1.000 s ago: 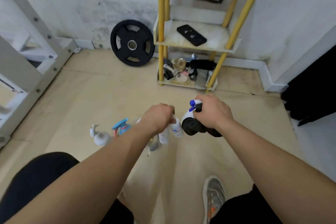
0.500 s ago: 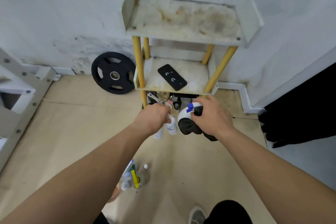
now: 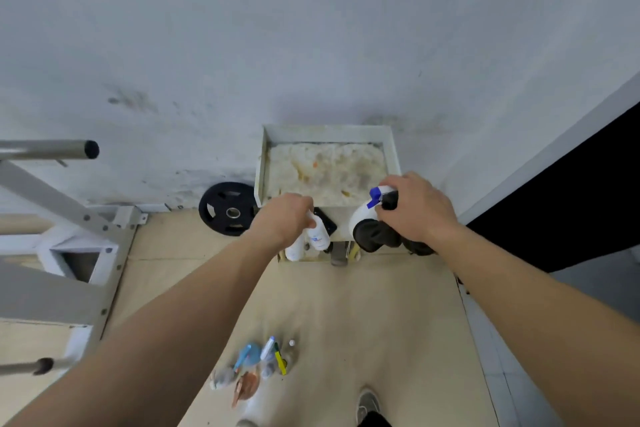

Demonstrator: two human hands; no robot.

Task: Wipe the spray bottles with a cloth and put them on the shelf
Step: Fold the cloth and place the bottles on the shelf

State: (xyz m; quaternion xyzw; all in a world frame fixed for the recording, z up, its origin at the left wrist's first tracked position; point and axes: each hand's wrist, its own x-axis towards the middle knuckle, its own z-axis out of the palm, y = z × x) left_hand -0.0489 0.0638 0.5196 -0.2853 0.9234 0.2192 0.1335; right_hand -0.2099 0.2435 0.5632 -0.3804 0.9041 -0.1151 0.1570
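My left hand [image 3: 285, 220] grips two small white bottles [image 3: 313, 237] by their tops, so they hang just in front of the shelf. My right hand [image 3: 415, 206] holds a white spray bottle with a blue trigger [image 3: 367, 210] together with a dark cloth [image 3: 379, 236] that hangs below it. Both hands are at the front edge of the shelf's stained white top tray [image 3: 325, 133]. A black phone [image 3: 327, 218] shows on the tier below, partly hidden by my left hand. Several more spray bottles [image 3: 263, 359] stand on the floor near my feet.
A black weight plate [image 3: 227, 208] leans on the wall left of the shelf. A grey metal rack [image 3: 52, 204] with bars fills the left side. A dark opening [image 3: 571, 198] is on the right. My shoe [image 3: 369, 404] is on the beige floor.
I have stood up and moved closer to the shelf, so its top tray is now seen from above. Both hands rose with their bottles to the tray's front edge.
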